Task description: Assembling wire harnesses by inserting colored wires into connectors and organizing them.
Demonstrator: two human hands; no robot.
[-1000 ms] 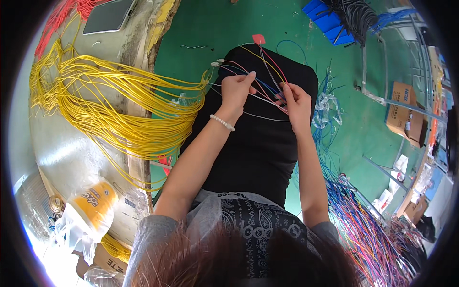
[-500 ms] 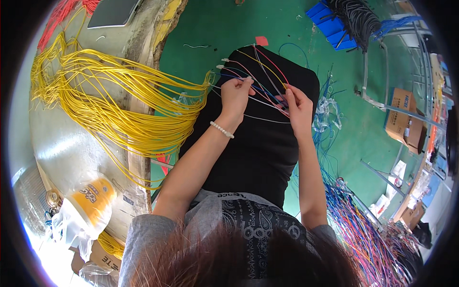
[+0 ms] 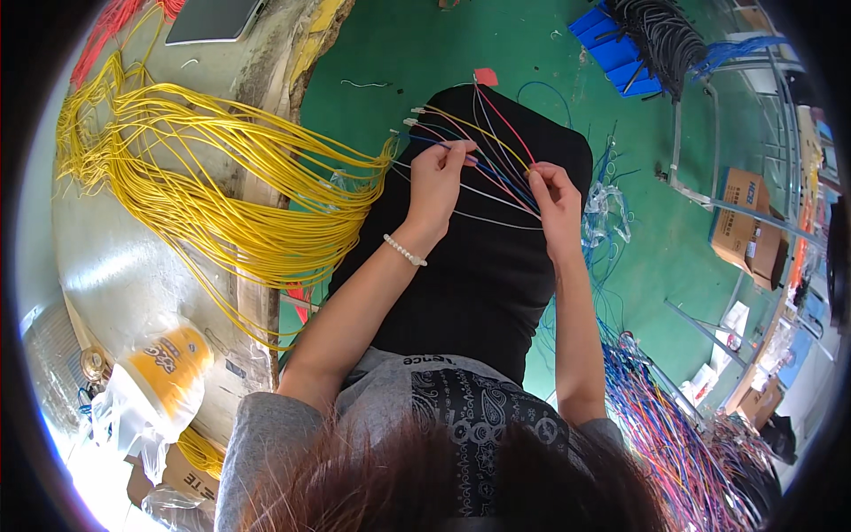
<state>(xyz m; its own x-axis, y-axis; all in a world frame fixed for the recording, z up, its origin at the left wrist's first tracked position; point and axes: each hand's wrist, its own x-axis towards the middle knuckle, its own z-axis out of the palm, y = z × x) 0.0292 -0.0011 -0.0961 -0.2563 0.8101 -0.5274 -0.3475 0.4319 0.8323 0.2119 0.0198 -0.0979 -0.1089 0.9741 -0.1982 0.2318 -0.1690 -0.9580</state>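
Across my black-clad lap [image 3: 479, 284] lie several thin wires in red, yellow, blue, pink and white. My left hand [image 3: 434, 186] is closed in a pinch on the blue wire [image 3: 424, 138], thumb and forefinger together. To its right, my right hand [image 3: 558, 199] pinches the wire bundle where the strands gather, and its fingers hide part of them. The red wire [image 3: 507, 122] runs from that hand up to a red tag [image 3: 485, 77] near my knees. Small white connectors [image 3: 412, 121] tip some wires at the left edge of my lap.
A large hank of yellow wires [image 3: 239, 204] hangs off the worktable [image 3: 106, 257] at left. A bagged yellow-and-white tub [image 3: 168, 372] stands nearer. At right are a blue bin [image 3: 612, 44] with black cables, a cardboard box [image 3: 743, 217] and a heap of coloured wires [image 3: 665, 434].
The yellow wire now lies straighter, running further left toward the connectors. My right hand has turned slightly, while my left hand has hardly shifted and keeps its pinch.
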